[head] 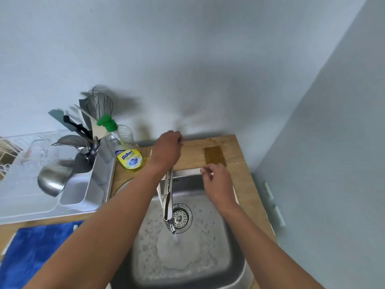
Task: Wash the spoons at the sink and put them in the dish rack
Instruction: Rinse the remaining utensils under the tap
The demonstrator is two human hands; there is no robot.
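My left hand [168, 148] reaches over the back of the steel sink [210, 236] and grips the faucet handle, which it hides. Water runs from the tip of the chrome faucet spout [168, 202] into the foamy basin. My right hand [216, 182] hovers at the sink's back right edge with loosely curled fingers, holding nothing. Spoons [91, 148] stand in the cutlery holder of the dish rack [94, 186] on the left. No spoon shows in the sink.
A yellow dish soap bottle [130, 160] stands left of the faucet. A brown sponge [214, 156] lies on the wooden counter behind the sink. The rack also holds a whisk [100, 103] and a steel ladle [54, 180]. A blue cloth [31, 253] lies front left.
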